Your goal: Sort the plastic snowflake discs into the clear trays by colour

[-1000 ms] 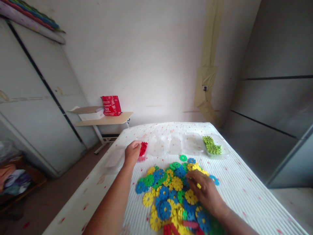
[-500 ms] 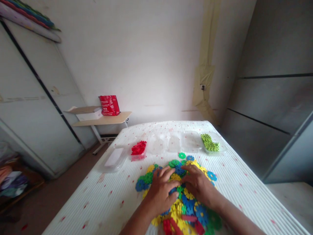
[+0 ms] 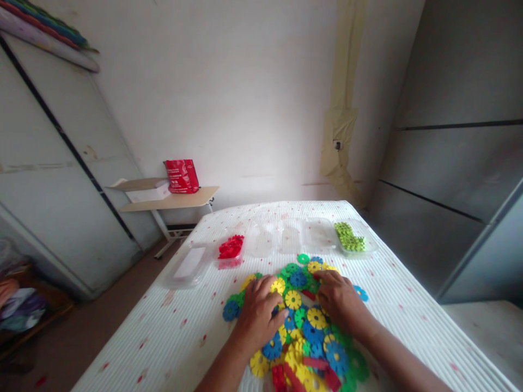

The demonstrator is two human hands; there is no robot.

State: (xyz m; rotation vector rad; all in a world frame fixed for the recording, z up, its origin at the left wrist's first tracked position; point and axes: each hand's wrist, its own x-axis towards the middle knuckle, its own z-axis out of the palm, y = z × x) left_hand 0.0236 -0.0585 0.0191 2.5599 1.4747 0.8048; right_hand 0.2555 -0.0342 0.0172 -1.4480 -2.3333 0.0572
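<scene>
A heap of flat plastic gear-shaped pieces, blue, yellow, green and red, lies on the white ribbed table in front of me. My left hand rests palm down on the left side of the heap, fingers spread over the pieces. Palm down too, my right hand covers the right side, its fingertips by a red piece. Neither hand grips anything that I can see. Beyond the heap stands a row of clear tubs: one with red pieces, one with light green pieces.
Empty clear tubs stand between the red and green ones, and a lidded tub sits at the left. A side table with a red bag stands by the wall. Grey cabinets flank both sides.
My left hand came back from the red tub to the heap. Both hands then spread apart a little over the pieces, pushing them about.
</scene>
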